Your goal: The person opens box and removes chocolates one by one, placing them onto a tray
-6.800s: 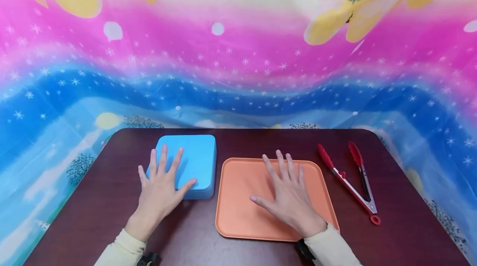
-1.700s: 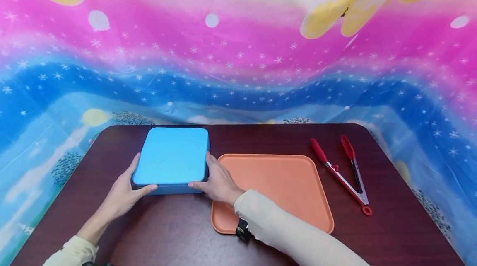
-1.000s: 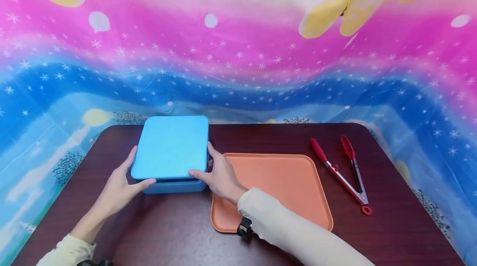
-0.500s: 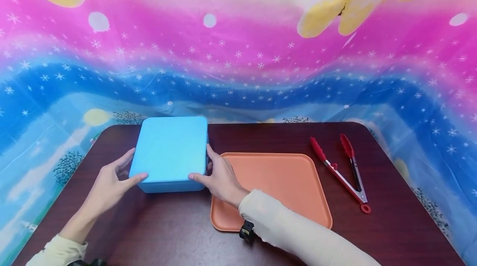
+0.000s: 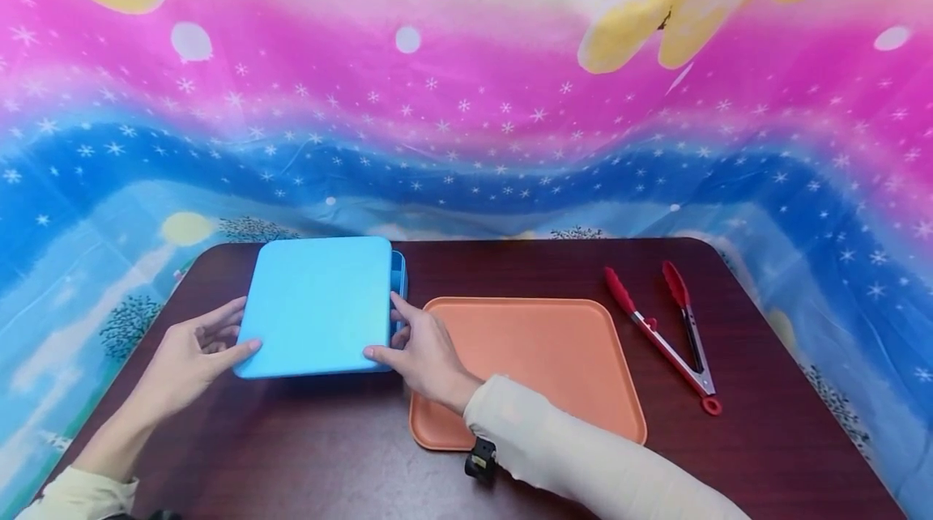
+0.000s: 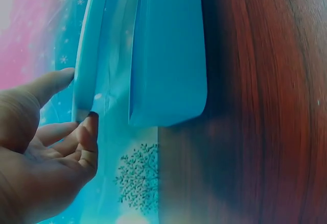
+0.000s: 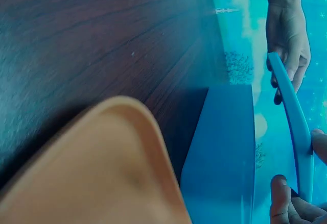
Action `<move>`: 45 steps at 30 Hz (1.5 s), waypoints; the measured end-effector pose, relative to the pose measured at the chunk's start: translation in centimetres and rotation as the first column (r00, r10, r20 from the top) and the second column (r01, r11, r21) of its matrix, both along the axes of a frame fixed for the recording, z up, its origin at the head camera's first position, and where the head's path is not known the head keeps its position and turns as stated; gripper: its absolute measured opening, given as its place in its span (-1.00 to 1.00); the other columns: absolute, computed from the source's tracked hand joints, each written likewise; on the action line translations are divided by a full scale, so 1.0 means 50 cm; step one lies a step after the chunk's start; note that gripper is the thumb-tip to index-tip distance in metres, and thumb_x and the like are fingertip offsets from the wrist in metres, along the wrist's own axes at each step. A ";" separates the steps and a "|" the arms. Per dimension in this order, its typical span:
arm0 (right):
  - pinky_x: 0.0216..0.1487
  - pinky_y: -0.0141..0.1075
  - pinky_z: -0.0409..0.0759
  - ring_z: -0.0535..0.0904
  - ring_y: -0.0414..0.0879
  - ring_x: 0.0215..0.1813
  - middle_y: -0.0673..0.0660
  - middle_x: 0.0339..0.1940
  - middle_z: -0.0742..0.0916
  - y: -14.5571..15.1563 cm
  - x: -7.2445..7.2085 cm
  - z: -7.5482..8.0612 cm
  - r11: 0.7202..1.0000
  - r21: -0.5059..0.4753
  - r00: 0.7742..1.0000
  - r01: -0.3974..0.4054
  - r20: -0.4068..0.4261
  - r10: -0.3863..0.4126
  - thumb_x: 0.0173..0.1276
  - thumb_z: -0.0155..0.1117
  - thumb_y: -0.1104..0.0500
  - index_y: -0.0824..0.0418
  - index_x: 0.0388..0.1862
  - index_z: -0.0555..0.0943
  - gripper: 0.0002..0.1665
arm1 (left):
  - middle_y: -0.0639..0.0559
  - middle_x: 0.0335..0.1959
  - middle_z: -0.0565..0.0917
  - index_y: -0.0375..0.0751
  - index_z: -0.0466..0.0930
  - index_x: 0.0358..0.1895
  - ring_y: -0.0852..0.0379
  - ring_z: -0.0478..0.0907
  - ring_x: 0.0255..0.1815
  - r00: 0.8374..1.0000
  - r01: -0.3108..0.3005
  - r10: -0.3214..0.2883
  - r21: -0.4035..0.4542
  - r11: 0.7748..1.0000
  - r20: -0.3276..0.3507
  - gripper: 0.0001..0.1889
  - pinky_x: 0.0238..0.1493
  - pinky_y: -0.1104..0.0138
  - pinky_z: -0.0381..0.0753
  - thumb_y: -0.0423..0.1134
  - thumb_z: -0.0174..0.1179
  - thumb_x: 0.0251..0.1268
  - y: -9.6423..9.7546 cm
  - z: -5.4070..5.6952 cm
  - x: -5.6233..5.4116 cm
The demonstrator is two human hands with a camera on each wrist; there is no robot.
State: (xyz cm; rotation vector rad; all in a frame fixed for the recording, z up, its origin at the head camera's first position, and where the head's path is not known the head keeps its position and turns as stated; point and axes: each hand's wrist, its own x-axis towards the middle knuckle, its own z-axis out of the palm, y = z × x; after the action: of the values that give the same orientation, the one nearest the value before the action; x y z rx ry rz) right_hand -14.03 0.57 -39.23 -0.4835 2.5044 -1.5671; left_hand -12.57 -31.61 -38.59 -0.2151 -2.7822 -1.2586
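Both hands hold a light blue square lid [image 5: 317, 305] by its two sides, raised off a blue box [image 5: 398, 270]. My left hand [image 5: 178, 364] pinches the lid's left edge, thumb on top and fingers beneath. At the opposite edge my right hand [image 5: 430, 354] grips it the same way. A gap between the lid [image 6: 88, 50] and the box [image 6: 168, 55] shows in the left wrist view. The right wrist view also has the lid [image 7: 295, 114] apart from the box [image 7: 225, 147]. Most of the box's inside is hidden under the lid.
An orange tray [image 5: 539, 342] lies right of the box, partly under the right forearm. Red-tipped tongs [image 5: 674, 342] lie spread farther right on the dark wooden table [image 5: 328, 455]. A patterned cloth [image 5: 466, 139] hangs behind the table.
Both hands, first spread over the box and tray, took hold of the box's lid and raised it. The lid has since shifted left, uncovering the box's right side.
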 end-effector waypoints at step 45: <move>-0.52 -0.47 0.58 0.73 -0.26 -0.48 0.14 -0.36 0.85 -0.099 0.104 -0.037 0.982 -0.166 0.943 -0.095 0.300 0.142 0.25 0.48 0.26 0.37 0.15 0.61 -0.50 | -0.09 -0.12 0.76 -0.65 0.43 0.18 0.18 0.72 -0.25 0.783 0.191 -0.108 -0.071 0.979 0.613 -0.47 -0.20 0.24 0.79 -0.08 -0.03 0.64 -0.186 0.015 0.032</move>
State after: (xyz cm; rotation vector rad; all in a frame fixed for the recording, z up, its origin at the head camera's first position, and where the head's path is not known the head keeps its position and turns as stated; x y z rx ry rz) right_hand -8.83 -4.35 -41.11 -0.3643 2.0976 -1.6463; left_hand -10.95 -40.93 -37.86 -0.0362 -3.4656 -1.3784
